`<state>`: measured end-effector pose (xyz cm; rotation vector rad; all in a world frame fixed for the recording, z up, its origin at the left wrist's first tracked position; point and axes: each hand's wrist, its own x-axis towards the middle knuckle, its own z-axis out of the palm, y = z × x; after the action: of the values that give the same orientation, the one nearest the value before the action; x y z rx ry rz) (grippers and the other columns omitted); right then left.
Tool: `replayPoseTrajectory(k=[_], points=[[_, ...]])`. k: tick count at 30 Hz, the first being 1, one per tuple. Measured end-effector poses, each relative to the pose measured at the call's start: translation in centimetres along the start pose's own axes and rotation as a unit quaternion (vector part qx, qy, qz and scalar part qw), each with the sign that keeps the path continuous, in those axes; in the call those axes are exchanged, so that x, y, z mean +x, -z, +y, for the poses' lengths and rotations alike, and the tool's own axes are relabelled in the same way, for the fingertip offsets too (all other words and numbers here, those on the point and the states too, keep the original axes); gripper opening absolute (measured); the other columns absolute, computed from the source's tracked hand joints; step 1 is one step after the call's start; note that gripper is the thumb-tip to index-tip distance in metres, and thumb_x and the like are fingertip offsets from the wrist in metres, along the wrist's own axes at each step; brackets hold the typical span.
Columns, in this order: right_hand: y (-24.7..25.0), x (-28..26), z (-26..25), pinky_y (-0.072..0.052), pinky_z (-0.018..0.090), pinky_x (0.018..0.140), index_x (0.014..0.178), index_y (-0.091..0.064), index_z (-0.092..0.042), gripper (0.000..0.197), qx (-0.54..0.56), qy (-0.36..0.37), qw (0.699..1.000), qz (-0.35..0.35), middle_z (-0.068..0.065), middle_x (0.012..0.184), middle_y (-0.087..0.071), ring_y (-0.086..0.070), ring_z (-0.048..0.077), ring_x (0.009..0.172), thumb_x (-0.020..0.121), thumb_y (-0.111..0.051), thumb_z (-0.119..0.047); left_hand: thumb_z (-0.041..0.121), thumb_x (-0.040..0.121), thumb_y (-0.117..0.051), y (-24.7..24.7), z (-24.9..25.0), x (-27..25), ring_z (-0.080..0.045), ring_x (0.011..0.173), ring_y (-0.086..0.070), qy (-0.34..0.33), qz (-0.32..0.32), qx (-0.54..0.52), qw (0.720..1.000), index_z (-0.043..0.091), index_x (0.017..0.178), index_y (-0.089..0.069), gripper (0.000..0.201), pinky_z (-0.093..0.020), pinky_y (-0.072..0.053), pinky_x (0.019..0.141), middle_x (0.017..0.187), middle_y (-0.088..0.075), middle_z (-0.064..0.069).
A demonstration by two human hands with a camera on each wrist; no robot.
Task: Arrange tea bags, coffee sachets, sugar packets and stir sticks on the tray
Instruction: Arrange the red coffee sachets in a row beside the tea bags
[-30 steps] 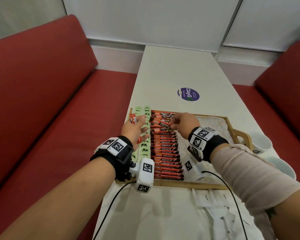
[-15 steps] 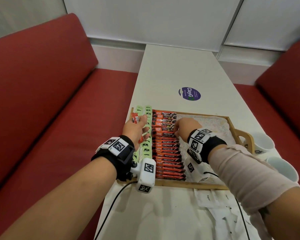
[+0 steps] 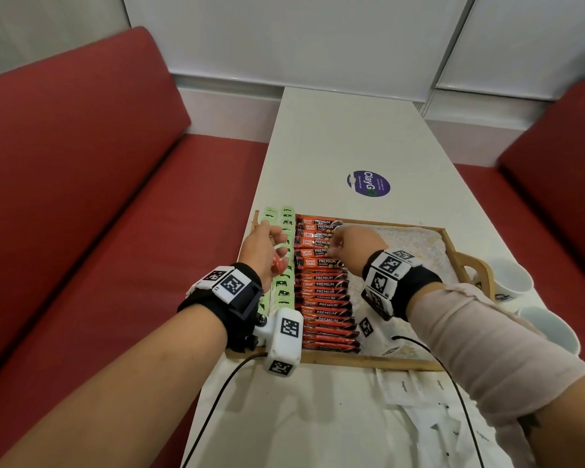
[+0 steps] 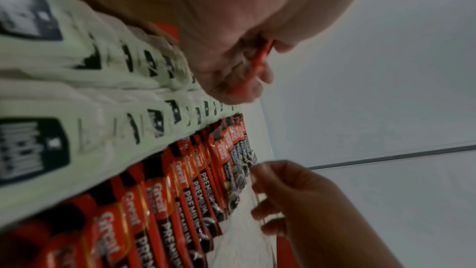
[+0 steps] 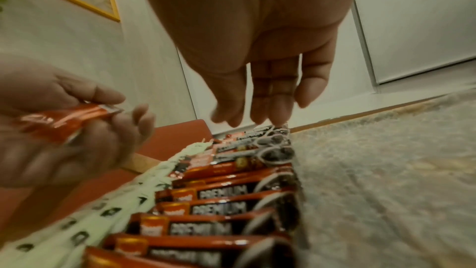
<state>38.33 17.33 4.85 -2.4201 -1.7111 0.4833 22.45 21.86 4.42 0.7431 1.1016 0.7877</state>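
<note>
The person is laying coffee sachets (image 3: 321, 288) in an overlapping row down the wooden tray (image 3: 368, 361), which is sitting on the white counter (image 3: 335, 136); two rows of pale green tea bags (image 3: 282, 292) are lying just to the left of that row, and the right part of the tray is showing only its patterned liner

The left hand (image 3: 262, 251) is hovering over the tea bags with its fingers curled round a spare sachet (image 5: 64, 127), thumb on top, so that grip is closed on it; the right hand (image 3: 352, 243) is reaching down to the far end of the coffee row with fingers hanging nearly straight and loosely spread, holding nothing, its fingertips (image 5: 279, 115) at or just above the right ends of the far sachets; whether they are touching is hard to tell

To do this step well, the right fingers should be nudging the far sachets until their right ends are lining up with the near ones, pressing lightly so the slick wrappers are not sliding over each other; the left hand should be keeping its sachet clear of the tea bags until a slot is ready

White sugar packets (image 3: 406, 386) are lying loose on the counter near the tray; no stir sticks are showing
</note>
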Motion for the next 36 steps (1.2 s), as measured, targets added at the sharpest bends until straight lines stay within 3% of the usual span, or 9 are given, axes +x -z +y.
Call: replayPoseTrajectory(k=[4,9,13,16,18,22,25,31,36], points=[[-0.2,-0.9,-1.6,-0.042,0.023,0.063,0.071,-0.053,-0.021,0.031,0.146,0.076,0.985,-0.041,-0.006,0.073,-0.057,-0.055,0.01,0.066,0.097,-0.048,-0.038,0.033,0.1,-0.031,-1.1,0.0,-0.7,-0.013,0.086,-0.052,-0.063,-0.01,0.072,0.995,0.024,0.096,-0.064,0.035,-0.033,-0.042,0.078,0.105,-0.058,0.0],[-0.2,-1.0,-2.5,-0.054,0.025,0.069,0.08,-0.055,-0.019,0.016,0.237,0.111,0.958,-0.113,0.002,0.08,-0.067,-0.066,0.015,0.072,0.092,-0.06,-0.028,0.044,0.103,-0.015,-2.5,-0.3,-1.0,-0.029,0.112,-0.057,-0.082,-0.095,0.135,0.983,0.025,0.131,-0.052,0.05,-0.037,-0.051,0.088,0.133,-0.054,-0.01],[0.1,-0.5,-1.9,-0.049,0.017,0.054,0.079,-0.056,-0.014,0.016,0.227,0.08,0.966,-0.089,0.0,0.075,-0.066,-0.064,0.014,0.066,0.092,-0.06,-0.022,0.058,0.097,-0.017,-3.1,-0.3,-1.1,-0.027,0.12,-0.051,-0.065,-0.135,0.2,0.968,0.03,0.14,-0.042,0.057,-0.031,-0.043,0.091,0.143,-0.043,-0.002],[0.6,0.2,-0.4,-0.048,0.024,0.063,0.092,-0.059,-0.015,0.012,0.256,0.005,0.967,-0.013,0.001,0.082,-0.066,-0.062,0.016,0.071,0.096,-0.053,-0.026,0.052,0.1,-0.022,-2.9,0.3,-0.7,-0.016,0.09,-0.057,-0.077,-0.092,0.239,0.964,0.012,0.111,-0.057,0.055,-0.026,-0.041,0.084,0.109,-0.061,-0.007],[1.1,0.7,0.8,-0.049,0.029,0.07,0.105,-0.059,-0.01,0.021,0.237,-0.038,0.97,0.027,0.007,0.094,-0.067,-0.062,0.021,0.08,0.098,-0.048,-0.027,0.044,0.103,-0.022,-2.6,0.8,-0.4,-0.025,0.088,-0.056,-0.079,-0.04,0.297,0.951,0.013,0.089,-0.055,0.048,-0.028,-0.04,0.081,0.089,-0.058,-0.005],[1.2,0.9,2.6,-0.046,0.035,0.081,0.096,-0.057,-0.01,0.023,0.168,-0.077,0.982,0.028,0.012,0.101,-0.066,-0.061,0.031,0.093,0.099,-0.044,-0.029,0.052,0.1,-0.021,-1.8,0.8,0.8,-0.027,0.11,-0.058,-0.037,-0.023,0.382,0.923,0.008,0.101,-0.061,0.059,-0.037,-0.044,0.1,0.119,-0.062,-0.015],[0.8,0.8,3.0,-0.044,0.034,0.079,0.093,-0.05,-0.014,0.015,0.171,-0.088,0.981,0.01,0.009,0.096,-0.06,-0.055,0.025,0.085,0.099,-0.043,-0.026,0.058,0.098,-0.022,-1.7,-0.1,2.2,-0.027,0.099,-0.058,-0.017,-0.024,0.387,0.922,0.019,0.074,-0.05,0.053,-0.039,-0.045,0.099,0.108,-0.062,-0.013],[-0.1,1.0,2.7,-0.039,0.027,0.076,0.092,-0.052,-0.015,0.014,0.165,-0.085,0.983,-0.009,0.005,0.092,-0.058,-0.054,0.022,0.085,0.099,-0.044,-0.024,0.06,0.096,-0.02,-2.0,-0.7,3.4,-0.024,0.094,-0.05,-0.007,-0.028,0.365,0.931,0.022,0.07,-0.045,0.052,-0.042,-0.043,0.097,0.083,-0.052,-0.001],[-0.1,0.8,2.2,-0.041,0.029,0.08,0.108,-0.061,-0.008,0.025,0.162,-0.073,0.984,-0.022,0.006,0.095,-0.061,-0.059,0.026,0.092,0.099,-0.043,-0.023,0.057,0.098,-0.019,-2.4,-0.4,2.8,-0.028,0.099,-0.056,-0.022,-0.032,0.392,0.919,0.019,0.072,-0.046,0.054,-0.04,-0.044,0.095,0.09,-0.055,-0.007]])
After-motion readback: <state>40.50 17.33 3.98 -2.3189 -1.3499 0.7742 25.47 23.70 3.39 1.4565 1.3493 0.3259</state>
